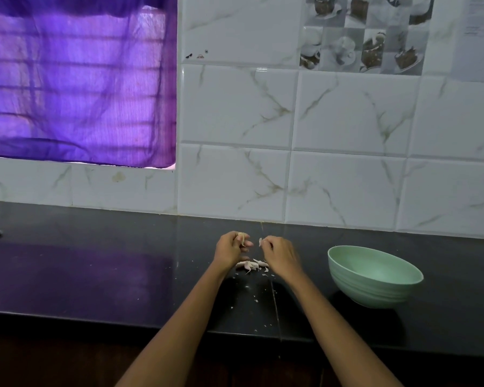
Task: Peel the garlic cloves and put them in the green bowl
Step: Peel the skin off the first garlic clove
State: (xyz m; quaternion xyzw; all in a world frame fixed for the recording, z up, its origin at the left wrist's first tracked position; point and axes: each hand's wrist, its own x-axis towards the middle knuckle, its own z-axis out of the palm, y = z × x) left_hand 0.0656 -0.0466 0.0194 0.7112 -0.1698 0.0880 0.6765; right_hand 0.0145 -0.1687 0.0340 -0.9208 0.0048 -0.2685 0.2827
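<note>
counter (95, 275): glossy dark stone | wall tiles (347, 113): glossy marbled | green bowl (375, 286): smooth matt plastic | curtain (76, 79): sheer cloth

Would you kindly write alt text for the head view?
Two hands peel garlic above a black counter: the left hand holds a clove, the right hand pinches a skin piece. Peelings lie beneath; a green bowl sits right.

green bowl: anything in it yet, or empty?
Empty as far as visible. The bowl sits upright on the counter, its inner wall bare green; the near rim hides part of the bottom. Loose garlic lies on the counter.
</note>
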